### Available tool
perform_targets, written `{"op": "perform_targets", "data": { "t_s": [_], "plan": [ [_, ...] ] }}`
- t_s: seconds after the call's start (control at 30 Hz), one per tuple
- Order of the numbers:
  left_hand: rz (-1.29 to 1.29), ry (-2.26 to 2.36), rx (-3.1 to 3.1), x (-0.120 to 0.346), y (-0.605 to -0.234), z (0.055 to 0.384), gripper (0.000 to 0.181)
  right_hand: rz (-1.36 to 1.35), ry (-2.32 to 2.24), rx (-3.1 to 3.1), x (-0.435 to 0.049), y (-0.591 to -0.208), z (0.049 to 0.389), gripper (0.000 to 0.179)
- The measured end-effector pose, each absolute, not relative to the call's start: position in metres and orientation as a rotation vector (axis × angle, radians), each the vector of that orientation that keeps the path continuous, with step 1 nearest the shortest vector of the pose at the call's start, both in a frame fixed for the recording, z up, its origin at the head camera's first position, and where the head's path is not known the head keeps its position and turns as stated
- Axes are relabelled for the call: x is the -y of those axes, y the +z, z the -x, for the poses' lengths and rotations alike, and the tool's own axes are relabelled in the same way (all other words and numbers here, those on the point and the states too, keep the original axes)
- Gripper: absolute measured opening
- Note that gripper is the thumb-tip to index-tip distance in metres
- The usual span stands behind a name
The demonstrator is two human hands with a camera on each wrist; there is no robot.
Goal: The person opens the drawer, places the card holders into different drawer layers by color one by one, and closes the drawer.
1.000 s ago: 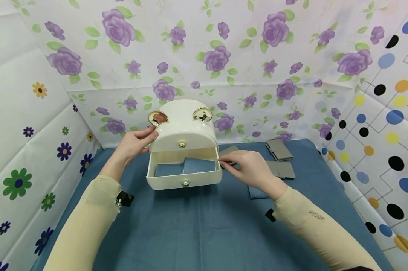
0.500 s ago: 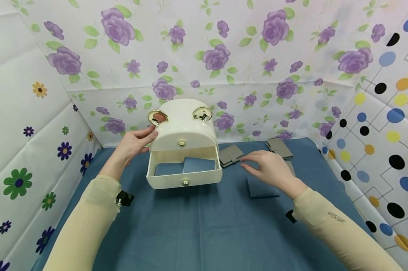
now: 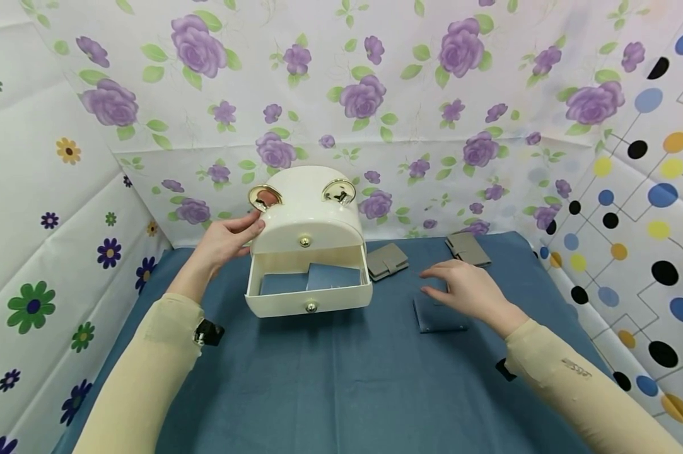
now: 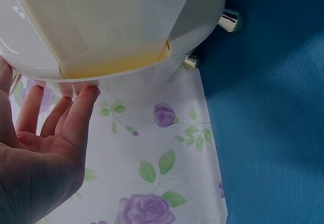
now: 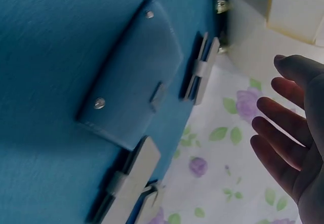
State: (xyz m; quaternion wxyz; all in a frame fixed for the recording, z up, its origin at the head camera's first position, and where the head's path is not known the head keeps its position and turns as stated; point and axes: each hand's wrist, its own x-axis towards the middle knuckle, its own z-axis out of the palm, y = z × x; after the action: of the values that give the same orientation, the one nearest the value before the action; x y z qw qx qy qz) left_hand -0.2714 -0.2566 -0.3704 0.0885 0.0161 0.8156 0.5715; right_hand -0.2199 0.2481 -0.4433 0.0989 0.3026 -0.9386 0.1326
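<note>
A cream storage box (image 3: 313, 217) with two gold-rimmed ears stands at the back centre. Its lower drawer (image 3: 281, 307) is pulled out, and two flat blue pieces (image 3: 335, 276) lie inside. My left hand (image 3: 219, 246) touches the box's left side near the ear; in the left wrist view its extended fingertips (image 4: 90, 93) meet the glossy wall. On the right, my right hand (image 3: 472, 291) hovers with relaxed fingers and holds nothing. Below it lies a blue snap wallet (image 3: 442, 320), seen whole in the right wrist view (image 5: 134, 72).
A grey strap wallet (image 3: 388, 260) lies right beside the box, and another grey wallet (image 3: 469, 248) lies at the back right. In the right wrist view, one more grey wallet (image 5: 134, 176) shows near the blue one. Flowered sheets (image 3: 409, 113) surround the blue cloth (image 3: 330, 391).
My right hand has left the drawer's right edge and moved right, over the blue wallet, uncovering the grey wallet beside the box. The left hand and box stay put.
</note>
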Motion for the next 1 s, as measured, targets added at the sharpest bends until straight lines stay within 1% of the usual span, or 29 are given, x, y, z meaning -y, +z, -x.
{"op": "perform_targets", "data": {
  "t_s": [0.17, 0.4, 0.53, 1.0],
  "plan": [
    [-0.05, 1.698, -2.433, 0.257, -0.371, 0.271, 0.077, -0.874, 0.377, 2.852, -0.256, -0.45, 0.222, 0.036],
    [-0.037, 1.698, -2.432, 0.258, -0.371, 0.271, 0.08, -0.869, 0.3, 2.964, -0.266, -0.461, 0.224, 0.059],
    [-0.037, 1.705, -2.429, 0.258, -0.371, 0.271, 0.08, -0.874, 0.274, 3.002, -0.27, -0.464, 0.224, 0.068],
    [-0.024, 1.7, -2.433, 0.258, -0.372, 0.271, 0.081, -0.91, 0.221, 3.12, -0.274, -0.467, 0.221, 0.082]
  ]
}}
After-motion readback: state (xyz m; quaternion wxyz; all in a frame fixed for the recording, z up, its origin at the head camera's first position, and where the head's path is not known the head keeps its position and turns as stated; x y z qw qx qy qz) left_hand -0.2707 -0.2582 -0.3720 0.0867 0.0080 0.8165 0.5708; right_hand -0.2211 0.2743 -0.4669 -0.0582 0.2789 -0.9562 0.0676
